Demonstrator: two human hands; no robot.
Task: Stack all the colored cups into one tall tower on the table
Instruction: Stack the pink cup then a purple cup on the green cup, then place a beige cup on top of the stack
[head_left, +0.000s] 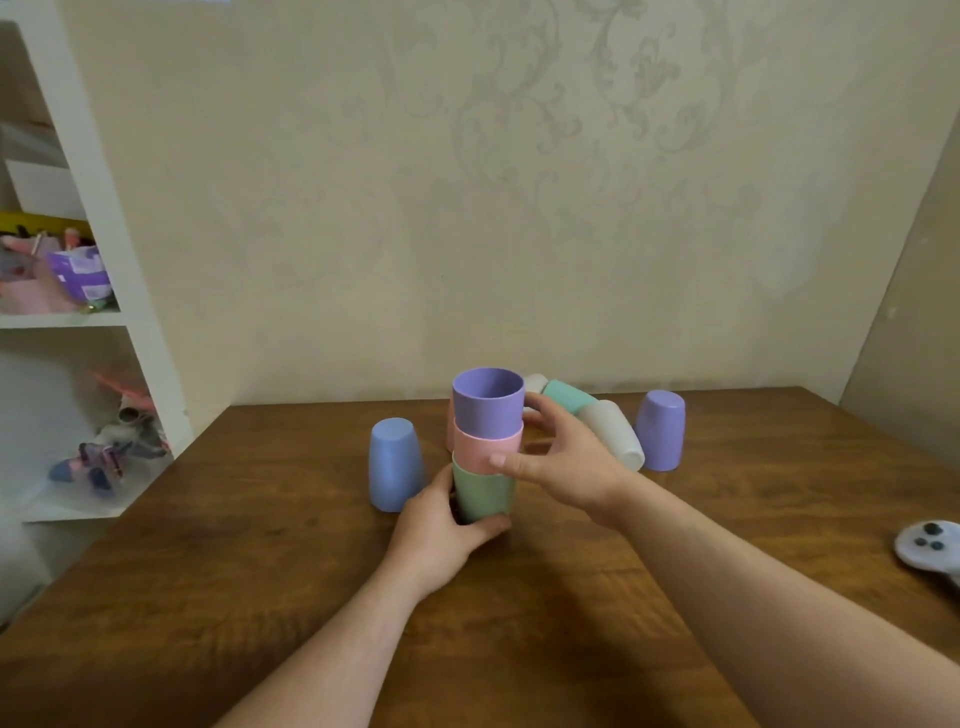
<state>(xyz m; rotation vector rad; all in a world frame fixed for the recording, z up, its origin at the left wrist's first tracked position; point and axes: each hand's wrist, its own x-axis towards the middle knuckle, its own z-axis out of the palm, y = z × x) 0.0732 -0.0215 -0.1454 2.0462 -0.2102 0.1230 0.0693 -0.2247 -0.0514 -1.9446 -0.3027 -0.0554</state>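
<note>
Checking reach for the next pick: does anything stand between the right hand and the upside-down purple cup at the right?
Yes. A white cup lying on its side sits between the right hand and the upside-down purple cup, with a teal cup lying just behind it. Reaching over them looks feasible.

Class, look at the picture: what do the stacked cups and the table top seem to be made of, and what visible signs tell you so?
Purple cup, pink cup and green cup: probably matte plastic, since each has one even pastel colour, thin walls and no glare. They could be silicone or a fibre blend.

Table: wood or wood-look laminate, shown by brown grain streaks and a soft sheen.
</note>
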